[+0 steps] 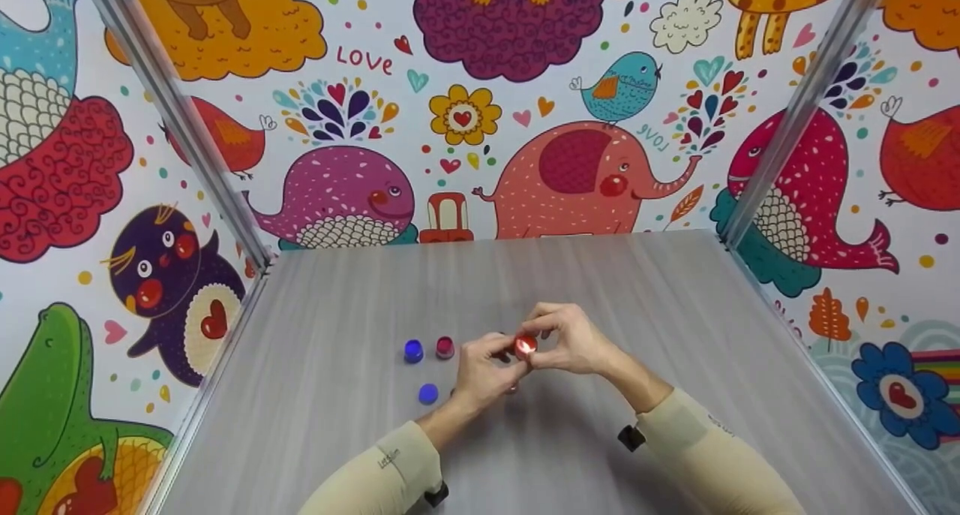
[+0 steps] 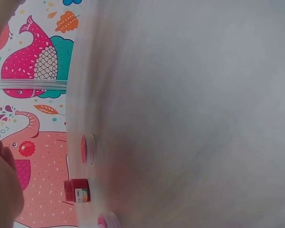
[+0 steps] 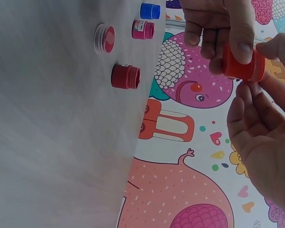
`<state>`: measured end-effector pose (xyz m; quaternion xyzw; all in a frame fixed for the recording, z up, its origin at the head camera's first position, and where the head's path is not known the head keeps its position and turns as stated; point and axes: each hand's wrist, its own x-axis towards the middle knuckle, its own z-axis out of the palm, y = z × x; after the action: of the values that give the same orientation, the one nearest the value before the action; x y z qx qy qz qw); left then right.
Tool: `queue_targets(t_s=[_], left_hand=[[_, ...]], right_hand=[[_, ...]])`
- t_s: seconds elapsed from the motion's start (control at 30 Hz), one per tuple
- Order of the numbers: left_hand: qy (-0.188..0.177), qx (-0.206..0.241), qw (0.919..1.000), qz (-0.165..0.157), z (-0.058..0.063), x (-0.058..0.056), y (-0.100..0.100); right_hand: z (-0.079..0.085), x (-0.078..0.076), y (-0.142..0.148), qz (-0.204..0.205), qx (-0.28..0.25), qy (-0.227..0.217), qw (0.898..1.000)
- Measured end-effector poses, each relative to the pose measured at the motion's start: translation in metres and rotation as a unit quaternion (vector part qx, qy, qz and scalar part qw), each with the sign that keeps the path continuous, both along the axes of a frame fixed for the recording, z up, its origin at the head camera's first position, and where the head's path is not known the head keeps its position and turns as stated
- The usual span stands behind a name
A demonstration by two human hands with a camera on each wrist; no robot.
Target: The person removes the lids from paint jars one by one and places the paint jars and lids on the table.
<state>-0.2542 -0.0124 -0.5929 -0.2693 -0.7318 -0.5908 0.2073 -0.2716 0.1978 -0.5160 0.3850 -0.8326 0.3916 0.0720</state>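
Between the two hands, raised above the table, is a small orange-red paint jar (image 3: 236, 64); light glints off its end in the head view. My left hand (image 1: 480, 368) grips the jar's body, with the thumb laid across its side. At the lid end, my right hand (image 1: 574, 338) pinches the rim between thumb and forefinger, its other fingers loosely bent below. On the table to the left are a blue paint jar (image 1: 413, 351) and a dark pink paint jar (image 1: 445, 347). A dark red jar (image 3: 126, 77), lidless, stands near the hands, mostly hidden by them in the head view.
A loose blue lid (image 1: 428, 393) lies left of the left forearm. One pinkish-red lid (image 3: 105, 39) rests beside the dark red jar. The grey table (image 1: 337, 297) is bordered by printed wall panels (image 1: 457, 49) with metal corner posts (image 1: 787, 87).
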Motion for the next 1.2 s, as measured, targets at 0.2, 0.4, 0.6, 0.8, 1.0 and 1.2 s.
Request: queue_targets(t_s=[0.2, 0.4, 0.6, 0.8, 1.0, 1.2], left_hand=[[0.006, -0.011, 0.9999, -0.004, -0.0019, 0.0007, -0.0008], [0.021, -0.004, 0.9997, -0.007, -0.0021, -0.0011, 0.0007], [0.038, 0.004, 0.9993, 0.006, -0.0018, -0.0022, 0.0033], [0.02, -0.004, 0.9998, 0.0, 0.0034, -0.0015, -0.0002], [0.004, -0.015, 0.9999, 0.008, 0.004, -0.0024, -0.0022], [0.001, -0.009, 0.9998, 0.016, 0.0009, -0.0023, -0.002]], right_hand=[[-0.0026, -0.002, 0.0018, 0.02, -0.005, -0.006, 1.0], [-0.0011, -0.0012, 0.0014, 0.033, -0.016, -0.015, 0.999], [-0.0002, -0.0008, 0.0014, 0.025, -0.016, -0.012, 0.999], [0.001, 0.0008, 0.0023, 0.009, -0.011, 0.001, 1.0], [0.0002, 0.0044, 0.0029, -0.031, -0.025, -0.002, 0.999], [-0.0032, 0.0076, 0.0008, -0.072, -0.04, -0.013, 0.997]])
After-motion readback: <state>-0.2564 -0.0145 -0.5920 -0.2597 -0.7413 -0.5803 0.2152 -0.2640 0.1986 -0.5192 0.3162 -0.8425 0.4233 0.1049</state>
